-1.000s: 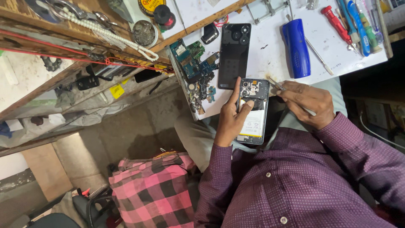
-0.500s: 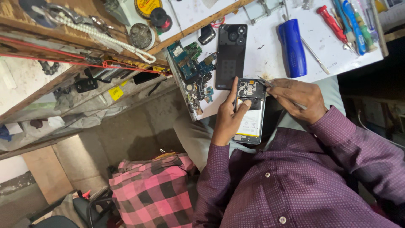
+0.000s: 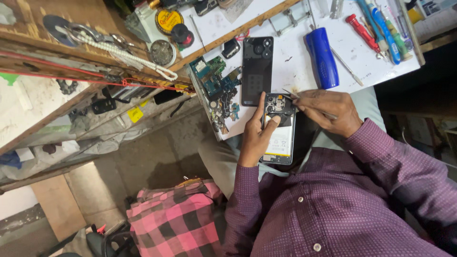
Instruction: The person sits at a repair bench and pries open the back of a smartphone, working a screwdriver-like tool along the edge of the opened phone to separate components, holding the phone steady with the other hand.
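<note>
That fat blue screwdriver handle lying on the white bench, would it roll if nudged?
Probably: the blue screwdriver handle looks round and smooth, lying flat on the white bench. Its thin metal shaft may make it swing rather than roll straight. It seems stiff.

Your left hand (image 3: 257, 135) covers the left edge of the opened phone (image 3: 280, 135), and your right hand (image 3: 328, 112) hides most of the tweezers (image 3: 291, 95). The parts inside the phone's upper end are too small to tell. At upper right, the frame's top edge crops the screwdrivers (image 3: 381, 28).
</note>
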